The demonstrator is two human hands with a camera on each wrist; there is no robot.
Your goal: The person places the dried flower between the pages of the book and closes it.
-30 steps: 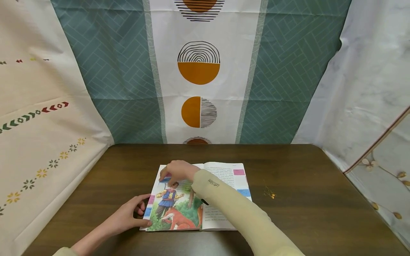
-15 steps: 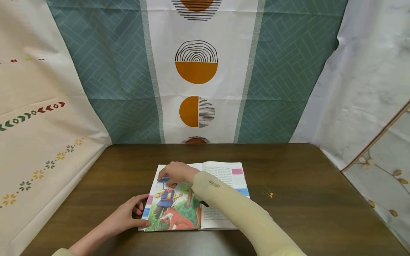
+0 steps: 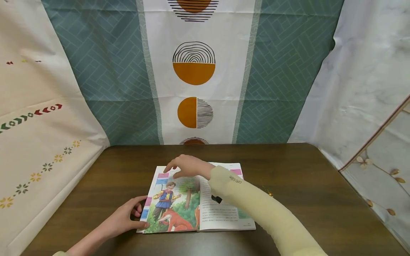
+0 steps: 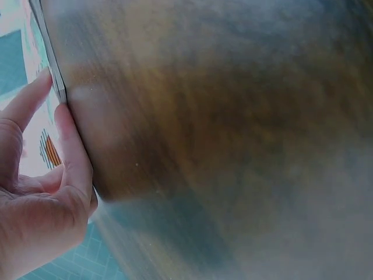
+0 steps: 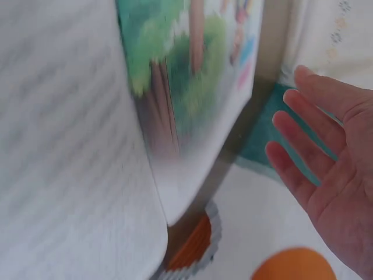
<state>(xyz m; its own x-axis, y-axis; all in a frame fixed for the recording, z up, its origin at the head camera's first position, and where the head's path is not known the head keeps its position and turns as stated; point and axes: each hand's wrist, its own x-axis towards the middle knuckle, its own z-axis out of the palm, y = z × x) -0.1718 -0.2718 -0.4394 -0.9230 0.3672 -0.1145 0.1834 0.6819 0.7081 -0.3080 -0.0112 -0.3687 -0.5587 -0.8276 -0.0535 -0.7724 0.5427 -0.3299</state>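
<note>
An open picture book (image 3: 174,213) lies on the brown table. Its left page shows a figure in a blue vest and a red fox; the right page carries printed text. My left hand (image 3: 126,218) rests at the book's lower left edge, thumb on the corner and forefinger at the side, the other fingers bent. In the left wrist view, two fingertips (image 4: 44,79) touch the book's edge. Above the top of the left page is my right hand (image 3: 189,166), fingers spread and holding nothing. In the right wrist view the right hand (image 5: 332,146) appears apart from the pages.
The dark wooden table (image 3: 288,170) surrounds the book. A small yellow sprig-like mark (image 3: 270,194) shows beside the right sleeve (image 3: 250,195). Patterned cloth (image 3: 125,71) hangs behind and on both sides.
My right hand has left the top left of the page and moved up and right, uncovering pink and blue tabs. The left hand keeps its place at the edge.
</note>
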